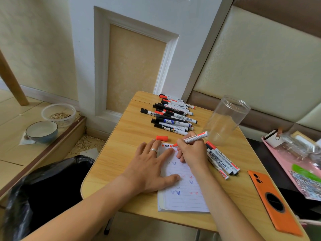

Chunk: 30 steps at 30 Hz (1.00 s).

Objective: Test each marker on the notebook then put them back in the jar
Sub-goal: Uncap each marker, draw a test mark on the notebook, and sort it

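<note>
A lined notebook (184, 197) lies open on the small wooden table (121, 153), with blue and red marks on its page. My left hand (152, 167) lies flat on the page, fingers spread. My right hand (192, 152) grips an uncapped red marker (196, 137), its tip touching the top edge of the page. Its red cap (161, 138) lies on the table just beyond the notebook. A pile of several capped markers (172, 115) sits at the far side. Three more markers (222, 161) lie right of the notebook. The clear plastic jar (225, 119) stands empty at the far right.
An orange phone (272, 200) lies face down at the table's near right corner. A pink tray (295, 160) with packets sits to the right. Left of the table are a black bag (43, 186), a blue bowl (41, 131) and a clear container (59, 113) on the floor.
</note>
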Tool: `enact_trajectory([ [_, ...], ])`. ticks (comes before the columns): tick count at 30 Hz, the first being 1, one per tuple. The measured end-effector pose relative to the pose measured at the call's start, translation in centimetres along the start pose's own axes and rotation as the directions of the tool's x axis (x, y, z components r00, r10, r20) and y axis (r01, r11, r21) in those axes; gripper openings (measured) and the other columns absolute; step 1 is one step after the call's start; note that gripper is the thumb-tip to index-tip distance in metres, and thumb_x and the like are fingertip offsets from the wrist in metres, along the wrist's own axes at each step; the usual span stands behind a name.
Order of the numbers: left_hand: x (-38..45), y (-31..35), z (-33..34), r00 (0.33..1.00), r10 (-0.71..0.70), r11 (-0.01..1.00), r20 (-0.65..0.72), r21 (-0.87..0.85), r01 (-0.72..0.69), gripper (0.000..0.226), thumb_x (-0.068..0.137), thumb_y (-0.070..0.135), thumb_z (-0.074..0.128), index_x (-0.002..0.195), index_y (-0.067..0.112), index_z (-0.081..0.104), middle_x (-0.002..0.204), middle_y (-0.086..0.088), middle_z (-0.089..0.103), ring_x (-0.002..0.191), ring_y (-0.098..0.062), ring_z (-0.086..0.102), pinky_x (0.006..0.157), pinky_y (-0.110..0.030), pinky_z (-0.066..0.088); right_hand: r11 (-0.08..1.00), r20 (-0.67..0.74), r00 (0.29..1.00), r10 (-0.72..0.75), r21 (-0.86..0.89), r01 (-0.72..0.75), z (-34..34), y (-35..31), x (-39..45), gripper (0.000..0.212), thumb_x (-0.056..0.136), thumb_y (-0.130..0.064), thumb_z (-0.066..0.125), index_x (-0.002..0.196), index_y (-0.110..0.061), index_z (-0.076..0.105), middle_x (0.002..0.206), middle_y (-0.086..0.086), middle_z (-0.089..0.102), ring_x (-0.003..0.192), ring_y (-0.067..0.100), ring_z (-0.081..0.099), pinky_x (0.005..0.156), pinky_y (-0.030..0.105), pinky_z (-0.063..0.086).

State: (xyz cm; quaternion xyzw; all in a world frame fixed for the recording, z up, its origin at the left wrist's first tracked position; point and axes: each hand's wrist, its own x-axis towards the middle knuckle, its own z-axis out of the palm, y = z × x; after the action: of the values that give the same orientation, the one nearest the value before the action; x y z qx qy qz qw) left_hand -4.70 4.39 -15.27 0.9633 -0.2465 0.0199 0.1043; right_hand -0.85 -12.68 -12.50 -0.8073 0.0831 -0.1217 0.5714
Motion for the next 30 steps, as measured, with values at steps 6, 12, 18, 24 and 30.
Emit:
enact_trajectory([
  [6,-0.07,0.02,-0.14,1.000,0.003,1.000,-0.001,-0.007,-0.003,0.101,0.075,0.093,0.006,0.160,0.038,0.008,0.168,-0.010,0.008,0.155,-0.026,0.001,0.125,-0.049,0.000,1.000,-0.034,0.999,0.004,-0.005,-0.004,-0.01,0.00,-0.02,0.017,0.087,-0.009,0.066,0.075,-0.011,0.054,0.053,0.015,0.061,0.045,0.027,0.056,0.043,0.027,0.043],
  [12,-0.14,0.06,-0.29,1.000,0.003,1.000,-0.001,-0.017,-0.003,0.104,0.072,0.093,0.003,0.161,0.038,0.008,0.169,-0.011,0.008,0.156,-0.027,0.001,0.125,-0.049,0.000,1.000,-0.017,1.000,-0.009,0.000,0.009,0.02,0.05,0.04,0.018,0.088,-0.008,0.066,0.075,-0.013,0.053,0.054,0.013,0.060,0.047,0.025,0.058,0.044,0.028,0.044],
  [18,-0.12,0.01,-0.10,1.000,0.002,1.000,-0.007,-0.010,-0.002,0.102,0.074,0.092,0.005,0.161,0.038,0.008,0.169,-0.010,0.008,0.155,-0.026,0.001,0.125,-0.049,0.001,1.000,-0.017,1.000,-0.003,-0.031,0.002,0.01,-0.03,-0.07,0.017,0.086,-0.009,0.066,0.078,-0.004,0.052,0.053,0.016,0.058,0.043,0.025,0.054,0.041,0.025,0.040],
  [24,-0.05,0.02,-0.13,1.000,0.002,1.000,-0.003,0.000,-0.002,0.094,0.084,0.089,0.019,0.161,0.037,0.007,0.169,-0.011,0.007,0.155,-0.027,0.001,0.125,-0.049,0.000,1.000,-0.020,1.000,-0.009,-0.007,0.008,0.02,-0.14,-0.19,0.019,0.086,-0.010,0.065,0.072,-0.017,0.054,0.054,0.015,0.060,0.044,0.026,0.054,0.042,0.026,0.040],
  [30,-0.06,0.11,-0.25,1.000,0.002,1.000,-0.005,-0.006,-0.002,0.092,0.086,0.088,0.022,0.161,0.037,0.009,0.168,-0.011,0.008,0.155,-0.027,0.001,0.125,-0.048,0.000,1.000,-0.004,1.000,-0.010,-0.019,0.010,0.09,-0.30,-0.23,0.026,0.088,-0.010,0.067,0.069,-0.022,0.054,0.054,0.012,0.061,0.046,0.024,0.056,0.043,0.026,0.041],
])
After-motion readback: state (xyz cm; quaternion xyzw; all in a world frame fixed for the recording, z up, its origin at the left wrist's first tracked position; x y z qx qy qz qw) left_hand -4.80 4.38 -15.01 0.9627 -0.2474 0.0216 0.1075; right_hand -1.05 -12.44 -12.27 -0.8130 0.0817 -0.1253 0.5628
